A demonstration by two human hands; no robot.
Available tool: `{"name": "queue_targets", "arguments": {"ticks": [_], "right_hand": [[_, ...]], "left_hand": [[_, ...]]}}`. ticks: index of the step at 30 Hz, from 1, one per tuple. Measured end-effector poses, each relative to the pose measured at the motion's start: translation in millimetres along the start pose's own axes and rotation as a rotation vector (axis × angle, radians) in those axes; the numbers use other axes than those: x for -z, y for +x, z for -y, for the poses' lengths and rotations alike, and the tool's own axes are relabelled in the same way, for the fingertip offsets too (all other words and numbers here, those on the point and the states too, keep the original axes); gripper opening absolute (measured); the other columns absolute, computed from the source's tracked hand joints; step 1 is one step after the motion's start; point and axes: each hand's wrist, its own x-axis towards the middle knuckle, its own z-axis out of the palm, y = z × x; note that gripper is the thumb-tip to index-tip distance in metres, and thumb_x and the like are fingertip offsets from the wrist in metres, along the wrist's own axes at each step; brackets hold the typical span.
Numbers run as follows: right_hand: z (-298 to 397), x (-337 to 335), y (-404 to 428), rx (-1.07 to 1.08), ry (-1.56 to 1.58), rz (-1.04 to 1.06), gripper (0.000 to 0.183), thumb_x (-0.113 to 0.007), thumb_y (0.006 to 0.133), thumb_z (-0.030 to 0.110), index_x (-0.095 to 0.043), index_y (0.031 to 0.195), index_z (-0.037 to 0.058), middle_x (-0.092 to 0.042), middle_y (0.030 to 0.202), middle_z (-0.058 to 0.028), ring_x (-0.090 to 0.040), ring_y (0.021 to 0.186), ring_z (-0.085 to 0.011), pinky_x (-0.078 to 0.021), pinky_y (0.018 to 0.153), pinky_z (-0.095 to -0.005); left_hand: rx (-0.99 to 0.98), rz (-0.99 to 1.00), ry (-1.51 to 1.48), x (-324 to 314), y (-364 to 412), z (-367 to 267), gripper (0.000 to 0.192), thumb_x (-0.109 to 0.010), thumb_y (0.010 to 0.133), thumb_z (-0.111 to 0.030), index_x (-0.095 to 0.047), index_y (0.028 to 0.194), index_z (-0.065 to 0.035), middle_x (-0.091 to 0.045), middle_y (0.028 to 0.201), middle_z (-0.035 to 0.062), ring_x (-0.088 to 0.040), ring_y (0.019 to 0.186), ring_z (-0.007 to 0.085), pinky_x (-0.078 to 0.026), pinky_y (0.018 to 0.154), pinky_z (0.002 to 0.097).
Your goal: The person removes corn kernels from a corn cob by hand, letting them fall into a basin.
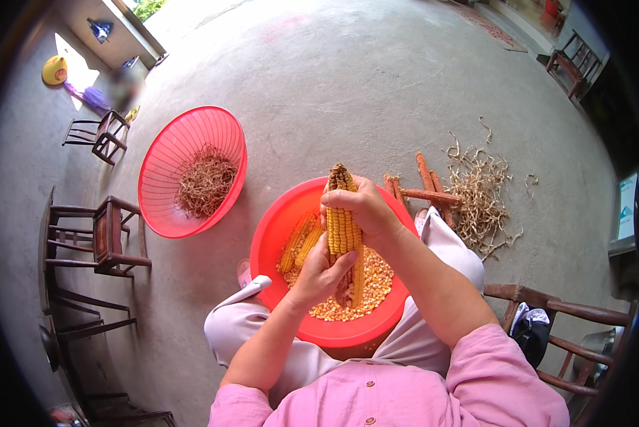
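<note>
Both my hands grip a dried yellow corn cob (344, 227), held above a red plastic basin (276, 203) between my knees. My left hand (319, 272) holds its lower end, thumb across the kernels. Near the dark, shrivelled tip, my right hand (364, 208) is closed around the upper part. Loose corn kernels (375, 280) cover the basin's bottom. More corn cobs (299, 240) lie at its left side, and another cob (357, 283) with a partly bare one shows just below my hands.
A red slatted basket (159, 160) with brown, stringy material stands ahead on the left. Bare reddish cobs (429, 196) and a pile of pale strands (477, 200) lie on the concrete floor to the right. Wooden chairs (108, 237) line the left side; a wooden chair frame (581, 312) is close at right.
</note>
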Motion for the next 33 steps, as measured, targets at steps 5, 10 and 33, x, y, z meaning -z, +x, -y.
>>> {"name": "queue_targets", "arguments": {"ticks": [5, 10, 33], "right_hand": [[1, -4, -1, -0.016, 0.022, 0.001, 0.016, -0.063, 0.073, 0.009, -0.053, 0.083, 0.0027, -0.056, 0.071, -0.0068, -0.056, 0.059, -0.0145, -0.0483, 0.054, -0.0289], [-3, -5, 2, -0.011, 0.01, -0.013, 0.016, -0.063, 0.073, 0.01, -0.053, 0.084, 0.0029, -0.056, 0.071, -0.007, -0.056, 0.059, -0.0149, -0.0483, 0.053, -0.0295], [-4, -3, 5, 0.014, -0.041, -0.041, 0.016, -0.063, 0.076, 0.012, -0.053, 0.082, 0.0006, -0.059, 0.068, -0.0102, -0.06, 0.058, -0.0177, -0.0508, 0.055, -0.0306]], "left_hand": [[0.027, 0.059, -0.089, 4, -1, 1, 0.052, -0.057, 0.092, -0.012, -0.031, 0.134, 0.0023, -0.048, 0.121, 0.0074, -0.046, 0.113, 0.0129, -0.037, 0.098, 0.0304], [0.093, 0.053, -0.174, 9, -3, -2, 0.05, -0.056, 0.092, -0.013, -0.034, 0.134, 0.0015, -0.047, 0.126, 0.0064, -0.045, 0.117, 0.0135, -0.035, 0.1, 0.0302], [0.14, -0.016, -0.131, -1, 2, 3, 0.05, -0.07, 0.084, -0.014, -0.042, 0.122, 0.0011, -0.056, 0.106, 0.0041, -0.054, 0.097, 0.0098, -0.046, 0.085, 0.0262]]}}
